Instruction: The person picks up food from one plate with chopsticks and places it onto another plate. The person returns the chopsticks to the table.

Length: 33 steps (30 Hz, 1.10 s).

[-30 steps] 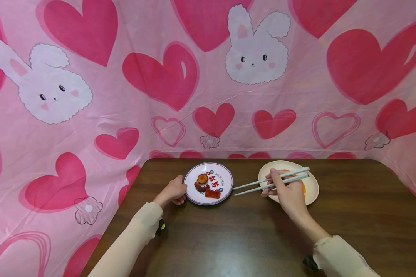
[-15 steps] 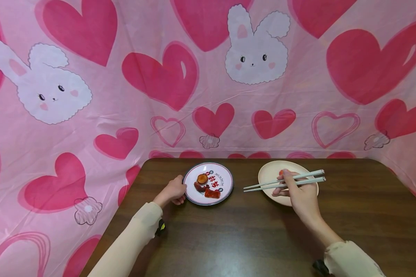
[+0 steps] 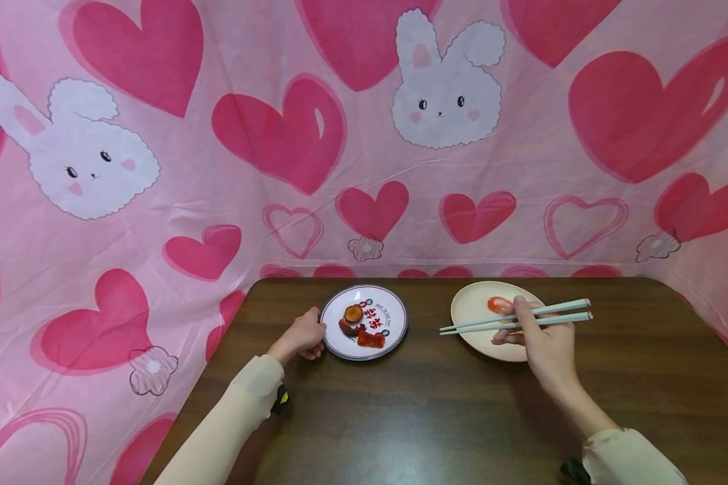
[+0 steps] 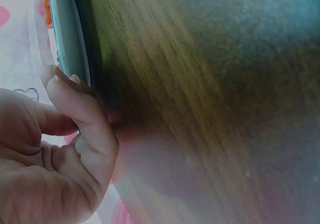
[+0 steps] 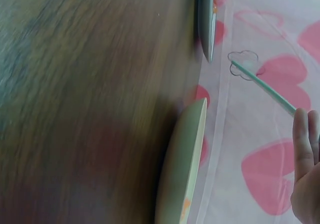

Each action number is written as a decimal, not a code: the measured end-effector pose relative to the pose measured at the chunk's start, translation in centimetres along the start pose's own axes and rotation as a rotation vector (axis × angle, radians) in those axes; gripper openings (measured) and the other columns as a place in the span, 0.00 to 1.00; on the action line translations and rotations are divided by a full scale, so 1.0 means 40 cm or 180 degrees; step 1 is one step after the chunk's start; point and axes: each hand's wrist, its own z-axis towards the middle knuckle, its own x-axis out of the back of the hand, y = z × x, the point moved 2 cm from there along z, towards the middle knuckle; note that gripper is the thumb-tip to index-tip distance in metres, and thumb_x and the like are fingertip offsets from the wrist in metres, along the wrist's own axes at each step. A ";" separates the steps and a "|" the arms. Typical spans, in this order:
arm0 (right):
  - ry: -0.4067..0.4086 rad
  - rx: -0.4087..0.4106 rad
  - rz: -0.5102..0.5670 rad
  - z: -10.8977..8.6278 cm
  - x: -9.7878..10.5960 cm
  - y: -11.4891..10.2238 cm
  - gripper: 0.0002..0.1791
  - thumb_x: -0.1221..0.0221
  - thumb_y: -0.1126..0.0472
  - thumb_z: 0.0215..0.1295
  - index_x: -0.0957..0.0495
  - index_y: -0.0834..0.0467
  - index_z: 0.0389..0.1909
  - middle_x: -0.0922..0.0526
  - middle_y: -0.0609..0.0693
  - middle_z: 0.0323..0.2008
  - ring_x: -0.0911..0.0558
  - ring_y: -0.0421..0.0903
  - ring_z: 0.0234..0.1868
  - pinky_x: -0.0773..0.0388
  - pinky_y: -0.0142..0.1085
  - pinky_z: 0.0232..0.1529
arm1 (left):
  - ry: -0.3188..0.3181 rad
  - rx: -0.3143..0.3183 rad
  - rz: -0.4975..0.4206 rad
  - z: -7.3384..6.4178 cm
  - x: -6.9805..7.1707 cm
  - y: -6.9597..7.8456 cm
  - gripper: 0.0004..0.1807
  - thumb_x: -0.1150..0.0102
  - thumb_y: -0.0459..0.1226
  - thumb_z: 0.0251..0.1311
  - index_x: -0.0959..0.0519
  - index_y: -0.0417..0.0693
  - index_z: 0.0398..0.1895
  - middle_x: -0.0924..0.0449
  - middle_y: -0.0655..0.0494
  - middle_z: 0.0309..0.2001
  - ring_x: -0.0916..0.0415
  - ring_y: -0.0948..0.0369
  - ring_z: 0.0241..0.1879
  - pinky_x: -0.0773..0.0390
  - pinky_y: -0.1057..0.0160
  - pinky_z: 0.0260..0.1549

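My left hand [image 3: 305,333] grips the left rim of a round white plate [image 3: 336,308] with a blue edge and red lettering. On that plate are a round yellow-brown piece [image 3: 353,313], a dark glossy brown piece [image 3: 350,329] and a reddish rectangular piece of food [image 3: 371,339]. My right hand [image 3: 549,347] holds a pair of pale chopsticks [image 3: 561,307] over a beige oval plate [image 3: 466,306]. Their tips point left, close together, just beyond its left rim, with no food between them. An orange piece of food [image 3: 499,305] lies on the beige plate, partly behind my fingers.
Both plates stand near the far edge of a brown wooden table [image 3: 364,417], a gap between them. Behind it hangs a pink cloth [image 3: 418,222] printed with hearts and rabbits, which also runs along the left and right sides.
My right hand has moved right with the chopsticks, away from the white plate, and their tips have come closer together. More of the beige plate's left part shows. My left hand stays put.
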 end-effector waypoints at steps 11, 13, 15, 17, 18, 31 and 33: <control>0.0091 0.0035 0.0018 0.000 0.047 -0.010 0.16 0.43 0.66 0.79 0.23 0.79 0.40 0.14 0.59 0.25 0.14 0.49 0.18 0.15 0.42 0.25 | 0.0001 0.0004 0.0002 0.000 0.002 -0.002 0.33 0.50 0.37 0.79 0.46 0.33 0.79 0.23 0.42 0.28 0.26 0.56 0.18 0.17 0.61 0.19; 0.0097 0.0049 0.0026 0.000 0.055 -0.012 0.16 0.43 0.66 0.79 0.23 0.80 0.40 0.14 0.60 0.26 0.14 0.49 0.19 0.15 0.42 0.25 | 0.0005 0.0013 -0.0002 0.000 0.003 -0.002 0.33 0.50 0.37 0.79 0.46 0.33 0.80 0.23 0.42 0.28 0.26 0.56 0.18 0.18 0.62 0.19; 0.0137 0.0054 -0.0003 0.001 0.062 -0.014 0.16 0.43 0.66 0.79 0.22 0.79 0.40 0.13 0.60 0.26 0.14 0.49 0.19 0.15 0.42 0.25 | -0.0001 0.0017 -0.0002 0.000 0.003 -0.001 0.33 0.50 0.37 0.79 0.46 0.33 0.80 0.23 0.43 0.28 0.27 0.56 0.18 0.18 0.62 0.19; 0.0190 0.0050 -0.0035 0.002 0.070 -0.015 0.16 0.43 0.65 0.79 0.21 0.78 0.39 0.13 0.59 0.26 0.14 0.49 0.19 0.15 0.41 0.25 | -0.0002 0.0011 0.0006 0.001 0.002 0.000 0.32 0.51 0.36 0.79 0.46 0.33 0.79 0.23 0.43 0.28 0.27 0.57 0.18 0.18 0.62 0.18; 0.0201 0.0050 -0.0033 0.003 0.073 -0.015 0.16 0.43 0.64 0.79 0.21 0.77 0.39 0.13 0.59 0.27 0.14 0.49 0.19 0.15 0.41 0.25 | -0.0001 0.0019 0.0002 0.000 0.001 0.000 0.32 0.51 0.37 0.79 0.46 0.33 0.79 0.23 0.43 0.27 0.27 0.57 0.18 0.18 0.62 0.19; 0.0401 0.0070 0.0068 0.004 0.129 -0.027 0.17 0.42 0.64 0.78 0.22 0.78 0.39 0.13 0.58 0.27 0.13 0.50 0.20 0.15 0.40 0.26 | 0.0002 0.0022 0.0020 -0.002 0.000 0.003 0.33 0.51 0.37 0.80 0.47 0.33 0.80 0.23 0.43 0.28 0.27 0.57 0.18 0.18 0.62 0.18; 0.0477 0.0062 0.0062 0.005 0.138 -0.026 0.16 0.41 0.64 0.78 0.21 0.77 0.38 0.13 0.58 0.27 0.13 0.50 0.19 0.15 0.39 0.25 | 0.0004 0.0017 0.0020 -0.001 0.001 0.003 0.33 0.51 0.37 0.80 0.48 0.33 0.81 0.23 0.43 0.28 0.27 0.56 0.18 0.18 0.62 0.18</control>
